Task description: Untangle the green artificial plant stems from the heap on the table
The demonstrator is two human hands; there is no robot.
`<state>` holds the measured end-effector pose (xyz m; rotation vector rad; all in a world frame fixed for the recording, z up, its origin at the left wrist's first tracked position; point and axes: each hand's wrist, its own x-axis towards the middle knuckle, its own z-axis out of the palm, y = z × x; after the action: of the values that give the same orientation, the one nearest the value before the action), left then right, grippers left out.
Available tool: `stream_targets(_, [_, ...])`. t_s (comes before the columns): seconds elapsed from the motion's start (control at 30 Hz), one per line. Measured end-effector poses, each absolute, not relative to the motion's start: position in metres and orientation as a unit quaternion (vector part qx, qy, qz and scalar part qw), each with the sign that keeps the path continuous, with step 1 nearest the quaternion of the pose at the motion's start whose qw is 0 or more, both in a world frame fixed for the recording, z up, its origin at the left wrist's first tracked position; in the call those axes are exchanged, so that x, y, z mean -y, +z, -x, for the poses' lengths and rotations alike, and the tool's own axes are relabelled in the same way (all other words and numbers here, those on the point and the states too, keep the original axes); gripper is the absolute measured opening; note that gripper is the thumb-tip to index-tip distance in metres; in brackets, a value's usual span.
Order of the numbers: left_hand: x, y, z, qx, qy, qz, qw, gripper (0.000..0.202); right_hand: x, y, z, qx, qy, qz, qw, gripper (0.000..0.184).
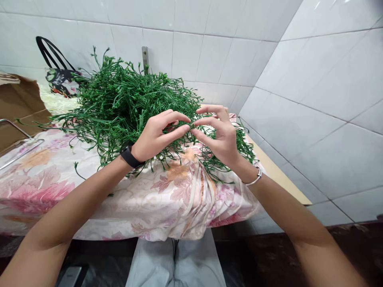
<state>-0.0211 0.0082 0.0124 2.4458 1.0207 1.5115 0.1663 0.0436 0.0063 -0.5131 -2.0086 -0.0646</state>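
A large heap of thin green sprigs [125, 99] lies on a table covered with a pink floral cloth [89, 191]. My left hand [157, 135], with a black band on its wrist, is raised in front of the heap, fingers curled and pinched on a green sprig. My right hand [217, 133], with a silver bangle on its wrist, meets it fingertip to fingertip and pinches the same sprig. The sprig between the fingertips is thin and mostly hidden by the fingers.
White tiled walls [314, 79] close in behind and to the right. A dark patterned bag with black handles [60, 77] stands at the back left beside a brown cardboard box [18, 103]. A metal frame [18, 135] shows at the left edge.
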Motion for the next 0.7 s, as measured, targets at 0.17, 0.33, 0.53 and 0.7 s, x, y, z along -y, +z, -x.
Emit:
stream_targets(0.17, [-0.0104, 0.007, 0.0207, -0.333, 0.474, -0.815, -0.032, 0.029, -0.0427, 0.0052, -0.1653, 0.836, -0.031, 0.2, 0.509, 0.007])
stream_targets(0.33, [-0.0116, 0.0067, 0.0212, -0.341, 0.472, -0.81, -0.066, 0.023, -0.0414, 0.0044, -0.164, 0.835, -0.048, 0.209, 0.507, 0.003])
stream_targets(0.53, [-0.0128, 0.0054, 0.0212, -0.366, 0.443, -0.807, -0.138, 0.016, -0.0419, 0.0055, -0.164, 0.843, -0.061, 0.217, 0.489, 0.002])
stream_targets(0.7, [-0.0141, 0.0023, 0.0216, -0.38, 0.366, -0.815, -0.24, 0.021, -0.0441, 0.007, -0.1652, 0.852, -0.098, 0.231, 0.459, 0.003])
